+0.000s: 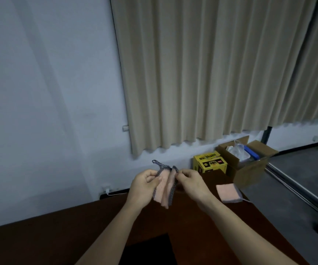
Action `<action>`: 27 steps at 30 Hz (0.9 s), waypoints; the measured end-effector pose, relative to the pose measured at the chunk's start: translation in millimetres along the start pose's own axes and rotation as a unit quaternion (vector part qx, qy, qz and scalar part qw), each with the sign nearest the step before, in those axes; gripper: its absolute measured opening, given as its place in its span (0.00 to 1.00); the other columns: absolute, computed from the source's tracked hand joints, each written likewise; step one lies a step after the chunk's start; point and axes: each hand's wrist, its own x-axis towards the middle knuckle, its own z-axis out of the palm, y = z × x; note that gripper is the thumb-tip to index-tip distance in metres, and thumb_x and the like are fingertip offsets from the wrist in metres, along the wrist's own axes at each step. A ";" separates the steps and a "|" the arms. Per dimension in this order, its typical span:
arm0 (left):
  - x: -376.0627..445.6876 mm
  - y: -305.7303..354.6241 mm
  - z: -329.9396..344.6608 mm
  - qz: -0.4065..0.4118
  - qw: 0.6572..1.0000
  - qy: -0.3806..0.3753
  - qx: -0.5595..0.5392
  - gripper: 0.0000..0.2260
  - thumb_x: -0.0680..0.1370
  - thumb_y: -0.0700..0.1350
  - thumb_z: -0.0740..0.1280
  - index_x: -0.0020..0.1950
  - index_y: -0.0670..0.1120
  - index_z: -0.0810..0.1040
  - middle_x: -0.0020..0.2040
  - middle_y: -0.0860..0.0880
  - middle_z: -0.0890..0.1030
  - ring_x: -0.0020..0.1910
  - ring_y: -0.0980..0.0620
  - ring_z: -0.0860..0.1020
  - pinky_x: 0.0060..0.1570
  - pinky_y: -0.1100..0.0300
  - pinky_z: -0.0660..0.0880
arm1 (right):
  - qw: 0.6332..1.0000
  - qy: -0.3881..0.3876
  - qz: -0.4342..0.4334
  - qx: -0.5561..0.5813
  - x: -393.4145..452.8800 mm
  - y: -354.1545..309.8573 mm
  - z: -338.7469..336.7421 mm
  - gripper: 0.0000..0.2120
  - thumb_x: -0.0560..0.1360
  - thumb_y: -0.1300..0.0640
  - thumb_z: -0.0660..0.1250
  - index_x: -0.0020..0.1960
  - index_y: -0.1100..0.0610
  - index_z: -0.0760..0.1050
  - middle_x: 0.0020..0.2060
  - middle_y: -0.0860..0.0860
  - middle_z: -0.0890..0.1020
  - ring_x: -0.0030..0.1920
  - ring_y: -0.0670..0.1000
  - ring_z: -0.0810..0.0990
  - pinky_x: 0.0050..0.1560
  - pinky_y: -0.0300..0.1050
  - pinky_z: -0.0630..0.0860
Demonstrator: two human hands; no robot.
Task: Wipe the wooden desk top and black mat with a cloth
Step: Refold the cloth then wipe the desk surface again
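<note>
Nearest the camera, a black mat (150, 247) lies flat on the dark brown wooden desk top (58, 236), partly hidden between the two forearms; only its far corner and edge show.

Above the desk's middle, both hands hold a pink cloth with a dark speckled border (165, 186) in the air, clear of the wood. The left hand (144, 183) has its fingers curled round the cloth's left edge. The right hand (191, 181) pinches the upper right edge between thumb and fingertips. The cloth hangs folded lengthwise, its long axis near vertical, upper end at the hands and lower end pointing down toward the desk. A dark loop of edging sticks up at its top left.

On the desk's far right corner rests a second pink folded cloth (229, 192), lying flat, near the edge and well apart from the held one.

Beyond the desk, on the floor by the wall, stand a yellow printed carton (209, 163) and an open brown cardboard box (250, 161) holding clear plastic and something blue. A beige pleated curtain (211, 73) hangs behind.

Risk, as judged: wiping appears not yet begun. If the cloth is pressed down while bunched, contact would be narrow and streaky. A broad sweep rightward could push the second cloth off the corner.
</note>
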 end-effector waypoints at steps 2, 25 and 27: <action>2.5 -0.5 -3.3 0.004 1.000 0.016 0.019 0.03 0.80 0.41 0.70 0.51 0.48 0.82 0.47 0.51 0.87 0.47 0.54 0.84 0.50 0.60 0.79 | 1.000 0.002 -0.006 -0.030 4.1 1.9 -10.4 0.16 0.81 0.61 0.62 0.34 0.56 0.69 0.29 0.51 0.69 0.31 0.47 0.69 0.33 0.43 0.73; -21.8 -26.4 -101.7 -0.032 0.989 0.124 0.072 0.05 0.78 0.46 0.71 0.51 0.56 0.80 0.41 0.50 0.86 0.41 0.50 0.84 0.49 0.44 0.80 | 0.967 0.065 -0.102 -0.223 3.2 33.9 -49.2 0.06 0.82 0.56 0.65 0.47 0.49 0.75 0.42 0.48 0.82 0.40 0.48 0.82 0.42 0.51 0.81; -26.7 -30.0 -105.7 -0.028 0.987 0.129 0.096 0.04 0.78 0.47 0.71 0.48 0.56 0.79 0.39 0.51 0.84 0.38 0.50 0.83 0.47 0.44 0.80 | 0.965 0.065 -0.131 -0.219 0.0 28.6 -42.9 0.06 0.82 0.58 0.65 0.47 0.51 0.75 0.42 0.47 0.80 0.43 0.46 0.79 0.42 0.42 0.75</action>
